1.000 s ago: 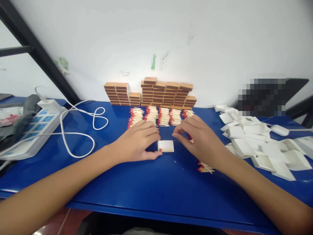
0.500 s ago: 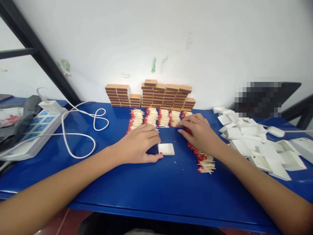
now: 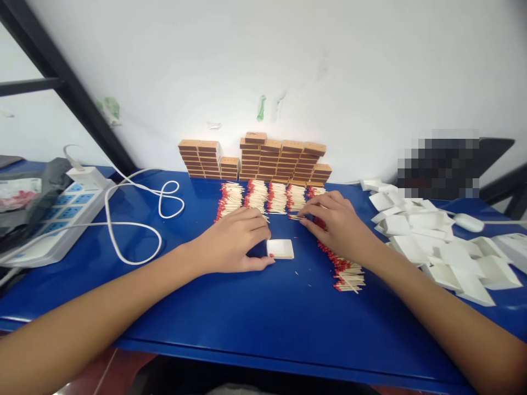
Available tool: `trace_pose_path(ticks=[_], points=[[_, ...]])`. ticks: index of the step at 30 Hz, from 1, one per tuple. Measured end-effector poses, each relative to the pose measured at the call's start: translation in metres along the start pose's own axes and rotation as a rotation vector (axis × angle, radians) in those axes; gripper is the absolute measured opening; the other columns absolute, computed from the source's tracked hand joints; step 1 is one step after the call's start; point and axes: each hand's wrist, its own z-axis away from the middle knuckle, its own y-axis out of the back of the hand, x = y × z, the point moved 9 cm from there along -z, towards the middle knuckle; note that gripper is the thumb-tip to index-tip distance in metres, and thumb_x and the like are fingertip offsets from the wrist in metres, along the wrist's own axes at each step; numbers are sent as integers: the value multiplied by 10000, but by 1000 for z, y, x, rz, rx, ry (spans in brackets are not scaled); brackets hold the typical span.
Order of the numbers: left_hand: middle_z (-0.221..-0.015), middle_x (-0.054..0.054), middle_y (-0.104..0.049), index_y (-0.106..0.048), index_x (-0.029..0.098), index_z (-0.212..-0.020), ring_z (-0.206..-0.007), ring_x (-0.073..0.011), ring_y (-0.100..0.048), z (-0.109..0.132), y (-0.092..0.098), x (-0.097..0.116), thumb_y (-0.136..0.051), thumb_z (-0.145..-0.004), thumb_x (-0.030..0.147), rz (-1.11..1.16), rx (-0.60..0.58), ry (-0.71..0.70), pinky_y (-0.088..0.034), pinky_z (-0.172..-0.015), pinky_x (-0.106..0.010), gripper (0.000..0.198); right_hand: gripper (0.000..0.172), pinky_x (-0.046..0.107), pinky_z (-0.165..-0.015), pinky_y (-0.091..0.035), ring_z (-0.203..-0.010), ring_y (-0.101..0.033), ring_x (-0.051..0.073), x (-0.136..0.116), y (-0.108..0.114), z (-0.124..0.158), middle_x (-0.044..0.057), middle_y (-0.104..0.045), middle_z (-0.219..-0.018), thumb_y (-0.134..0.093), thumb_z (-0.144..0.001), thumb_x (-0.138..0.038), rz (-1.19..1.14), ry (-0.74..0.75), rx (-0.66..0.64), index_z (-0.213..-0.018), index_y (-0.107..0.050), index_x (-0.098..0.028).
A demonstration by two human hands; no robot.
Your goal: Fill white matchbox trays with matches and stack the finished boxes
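A small white matchbox tray (image 3: 280, 249) lies on the blue table (image 3: 230, 312). My left hand (image 3: 236, 240) rests beside its left edge, fingers curled, thumb and fingertips touching the tray. My right hand (image 3: 335, 222) is further back and to the right, fingers pinched on a few matches (image 3: 295, 217) pulled from the rows of red-tipped matches (image 3: 267, 196). More matches (image 3: 343, 270) trail in a line under and behind my right wrist.
Stacks of brown matchboxes (image 3: 263, 159) line the wall. A heap of white empty trays (image 3: 440, 247) lies at the right, with a white mouse (image 3: 467, 222) beyond. A power strip (image 3: 53, 216) and looping white cable (image 3: 135, 219) occupy the left.
My right hand moved from the tray back to the match rows and has pinched a few matches. My left hand stayed on the tray.
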Motion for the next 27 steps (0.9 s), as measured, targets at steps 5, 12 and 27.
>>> trace_pose_path(ticks=[5,12,27], points=[[-1011,-107,-726,-718,150,-1024,-989,-263,-665,-1,1,-1,-725,-995,439,24,-4,3,-557,-925,-416,291,110,491,-933,-462,-1085,-574,314,0,1,-1,114,-738,-1108,-642,-1033,-267,-46,7,-7,-998,-739,-230],[-1011,-102,-734,-714,158,-1032,-992,-263,-662,0,2,-2,-713,-1008,449,18,0,0,-552,-929,-416,292,117,464,-891,-457,-1057,-584,306,0,-2,-2,111,-728,-1057,-639,-1032,-265,-58,13,-49,-945,-709,-229],[-1014,-104,-731,-716,156,-1046,-1005,-264,-667,1,1,-2,-719,-1006,462,13,-8,4,-555,-937,-417,309,145,449,-863,-429,-1046,-564,305,4,-8,0,105,-718,-1060,-622,-1054,-285,-27,-1,-79,-927,-665,-231]])
